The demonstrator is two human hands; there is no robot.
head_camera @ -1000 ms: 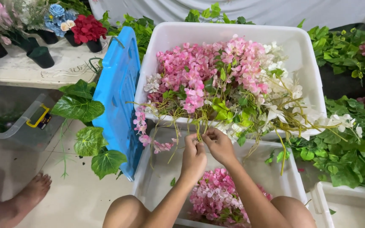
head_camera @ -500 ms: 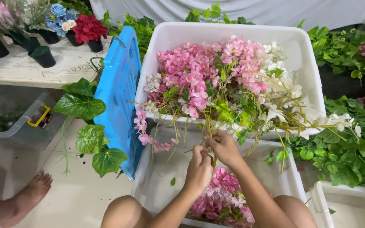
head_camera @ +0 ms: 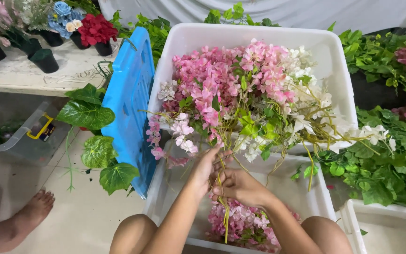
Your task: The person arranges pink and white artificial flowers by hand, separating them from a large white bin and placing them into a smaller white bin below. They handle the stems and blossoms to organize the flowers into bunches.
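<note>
Reaching forward from between bent knees, both forearms meet over the near white tub. The left hand lies palm-down, its grip curled together around thin yellow-green stems. The right hand, touching it, is clamped on the same stems, which hang down into the tub over loose pink blossoms. The stems run up to a heap of pink and white flower sprays in the far white tub.
</note>
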